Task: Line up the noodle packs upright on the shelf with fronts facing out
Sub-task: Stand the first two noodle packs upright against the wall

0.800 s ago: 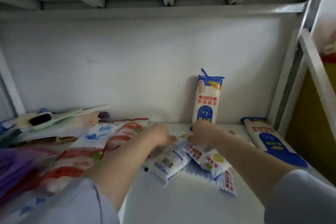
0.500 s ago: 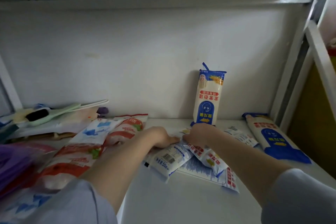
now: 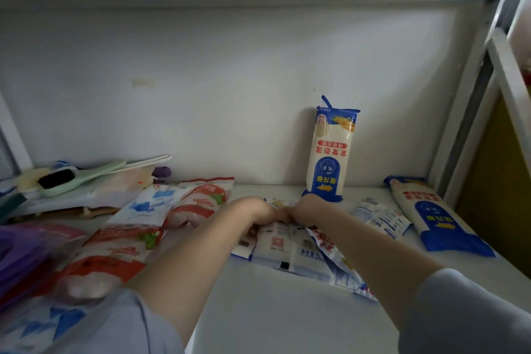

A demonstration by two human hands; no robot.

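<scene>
Two hands meet knuckle to knuckle at the middle of the white shelf (image 3: 258, 310): the left hand (image 3: 253, 214) and the right hand (image 3: 309, 210) both curl down onto a flat noodle pack (image 3: 287, 247) that lies on other packs, though the fingers themselves are hidden, so the exact grip cannot be told. Just behind the right hand one noodle pack stands upright (image 3: 330, 155) against the pale back wall (image 3: 201, 95), its print upside down. Another blue-and-white noodle pack lies flat (image 3: 434, 215) near the right-hand upright post (image 3: 471, 112). Red-and-white bags (image 3: 129, 236) sprawl to the left, with a green-handled brush (image 3: 74, 178) behind them. The purple thing at the left edge is blurred and cut off.
</scene>
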